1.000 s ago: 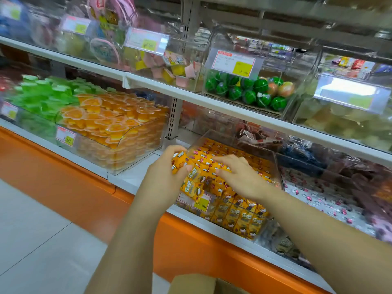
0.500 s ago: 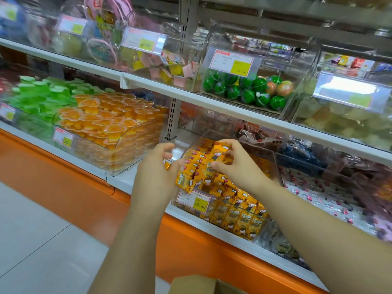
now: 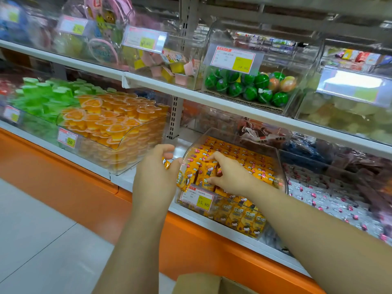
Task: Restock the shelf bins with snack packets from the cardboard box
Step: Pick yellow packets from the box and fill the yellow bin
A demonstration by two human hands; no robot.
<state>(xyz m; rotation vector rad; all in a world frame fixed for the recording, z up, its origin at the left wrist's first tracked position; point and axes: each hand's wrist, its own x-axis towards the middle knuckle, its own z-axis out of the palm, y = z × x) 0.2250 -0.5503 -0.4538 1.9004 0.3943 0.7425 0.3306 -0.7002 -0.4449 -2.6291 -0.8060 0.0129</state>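
Both of our hands are at the front left corner of the clear bin (image 3: 281, 166), which sits on the lower shelf (image 3: 125, 177) and is filled with rows of yellow snack packets (image 3: 244, 154). We hold a small upright cluster of these packets between the two hands, just above the bin's front wall and its price label (image 3: 197, 198). Our left hand (image 3: 157, 169) is outside the bin's left wall, fingers (image 3: 167, 148) curled over from above and thumb pressed in from the side, so the cluster's left face lies against the thumb, and the end of one packet pokes out between thumb and fingers. Our right hand (image 3: 230, 177) reaches in from the right over the bin's front edge; its forefinger lies along the top of the upright packets, its thumb presses against their lower part, and the other fingers are curled round the packet nearest the palm. The gripped packets stand on end with their printed faces toward us, while those farther back lie in flat rows. More of the same packets show through the front wall under our right wrist. To the left, well apart, another bin holds orange jelly cups (image 3: 110, 119), with green jelly cups (image 3: 46, 96) beyond it. Watermelon-patterned balls (image 3: 250, 87) sit in a bin on the shelf above. At the bottom edge of the view, between our forearms, we see a corner of the cardboard box (image 3: 199, 285).
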